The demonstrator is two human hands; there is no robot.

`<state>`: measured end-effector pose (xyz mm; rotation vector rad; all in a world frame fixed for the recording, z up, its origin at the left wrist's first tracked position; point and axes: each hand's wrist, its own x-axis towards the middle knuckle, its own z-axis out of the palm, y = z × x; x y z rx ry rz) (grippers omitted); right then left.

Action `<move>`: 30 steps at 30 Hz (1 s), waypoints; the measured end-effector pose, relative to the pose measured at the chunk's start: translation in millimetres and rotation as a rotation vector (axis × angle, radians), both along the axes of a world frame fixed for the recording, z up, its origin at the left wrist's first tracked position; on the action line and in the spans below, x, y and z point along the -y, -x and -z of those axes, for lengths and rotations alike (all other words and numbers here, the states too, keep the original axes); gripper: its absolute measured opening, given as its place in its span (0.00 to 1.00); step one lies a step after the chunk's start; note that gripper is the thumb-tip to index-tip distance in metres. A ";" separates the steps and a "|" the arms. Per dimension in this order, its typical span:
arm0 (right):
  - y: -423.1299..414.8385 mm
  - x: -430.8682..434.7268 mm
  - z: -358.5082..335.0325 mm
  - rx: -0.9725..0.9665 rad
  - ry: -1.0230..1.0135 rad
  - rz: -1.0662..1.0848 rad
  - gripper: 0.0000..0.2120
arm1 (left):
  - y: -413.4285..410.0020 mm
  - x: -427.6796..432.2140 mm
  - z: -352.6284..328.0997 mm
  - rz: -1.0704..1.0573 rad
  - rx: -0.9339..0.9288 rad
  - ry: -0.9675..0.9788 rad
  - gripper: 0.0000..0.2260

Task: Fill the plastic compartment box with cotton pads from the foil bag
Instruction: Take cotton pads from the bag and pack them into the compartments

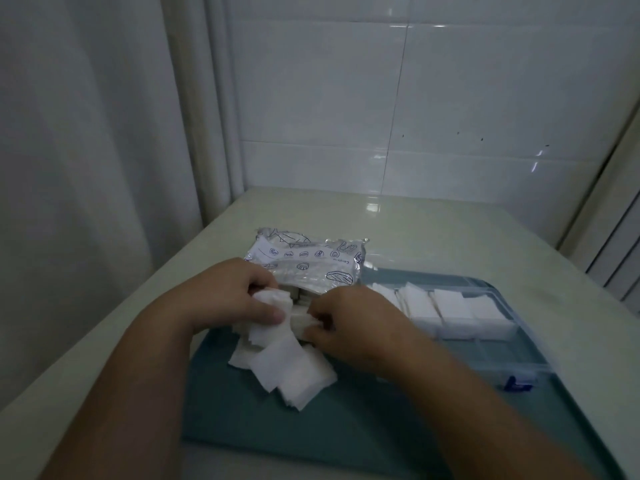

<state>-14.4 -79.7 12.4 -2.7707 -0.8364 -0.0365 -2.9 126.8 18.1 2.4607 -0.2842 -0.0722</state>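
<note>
Pads (291,372) are heaped on the mat (242,427) for sorting. Left hand (228,296): wad (273,298) gripped. Right hand (349,323): stack (300,322) pinched, likely squared for the box (485,327).

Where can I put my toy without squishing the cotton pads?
Bare teal mat nearest you, below the loose cotton pads. Bare table between the foil bag and tiled wall. Crowded in the middle: left hand and right hand grip pads, compartment box beside them.
</note>
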 end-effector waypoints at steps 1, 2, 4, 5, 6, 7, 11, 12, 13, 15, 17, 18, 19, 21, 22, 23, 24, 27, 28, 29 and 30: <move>-1.4 1.5 0.0 -0.007 -0.032 0.017 0.08 | 1.0 -0.5 -1.1 -0.008 0.013 0.044 0.10; -2.6 4.3 -1.6 -0.019 -0.078 0.039 0.07 | 1.7 -0.7 -2.3 -0.007 0.028 0.113 0.10; -4.1 11.9 -7.3 -0.024 -0.182 0.071 0.06 | 1.7 -1.6 -3.7 0.002 0.061 0.280 0.13; -5.2 16.2 -9.8 -0.018 -0.237 0.094 0.05 | 1.2 -1.9 -3.9 -0.003 0.086 0.353 0.13; -6.3 20.9 -12.2 -0.008 -0.286 0.123 0.05 | 0.4 -1.3 -3.8 -0.019 0.113 0.419 0.12; -8.1 24.6 -14.2 0.005 -0.328 0.160 0.04 | -0.8 -0.7 -3.2 -0.050 0.137 0.478 0.11; -18.4 37.3 -18.3 0.027 -0.500 0.286 0.05 | -6.2 5.7 0.2 -0.181 0.198 0.627 0.02; -20.4 39.4 -18.2 0.023 -0.552 0.308 0.07 | -7.8 8.2 1.7 -0.207 0.202 0.639 0.02; -22.3 41.0 -17.7 0.018 -0.600 0.324 0.06 | -9.7 11.0 3.1 -0.230 0.199 0.648 0.04; -23.7 42.4 -16.7 -0.003 -0.689 0.343 0.04 | -11.8 19.3 4.2 -0.257 0.173 0.686 0.04; -24.0 42.0 -15.3 -0.027 -0.779 0.346 0.05 | -13.7 25.6 5.4 -0.275 0.140 0.742 0.03; -24.5 41.4 -15.0 -0.039 -0.823 0.345 0.06 | -15.1 27.1 6.1 -0.285 0.128 0.757 0.04; -24.3 41.0 -15.1 -0.049 -0.862 0.343 0.07 | -15.9 28.3 7.0 -0.289 0.120 0.762 0.04; -24.3 40.8 -15.5 -0.080 -0.928 0.328 0.07 | -16.6 30.4 7.8 -0.288 0.112 0.768 0.04; -23.8 40.5 -15.7 -0.119 -0.970 0.308 0.07 | -16.5 31.6 7.8 -0.291 0.114 0.765 0.03; -23.0 40.3 -15.9 -0.173 -1.017 0.282 0.06 | -15.9 32.5 7.7 -0.294 0.122 0.757 0.04; -22.0 39.7 -16.1 -0.226 -1.061 0.255 0.05 | -14.9 33.8 7.3 -0.295 0.131 0.745 0.04; -19.6 36.8 -16.0 -0.292 -1.111 0.209 0.04 | -12.4 36.8 6.0 -0.284 0.141 0.725 0.04; -19.2 35.2 -15.4 -0.289 -1.098 0.207 0.05 | -11.3 37.8 5.6 -0.276 0.137 0.726 0.04; -18.6 33.7 -15.0 -0.277 -1.075 0.210 0.05 | -10.0 39.1 4.9 -0.259 0.128 0.731 0.04; -18.1 32.1 -14.2 -0.258 -1.048 0.219 0.05 | -8.9 40.3 4.5 -0.237 0.116 0.737 0.04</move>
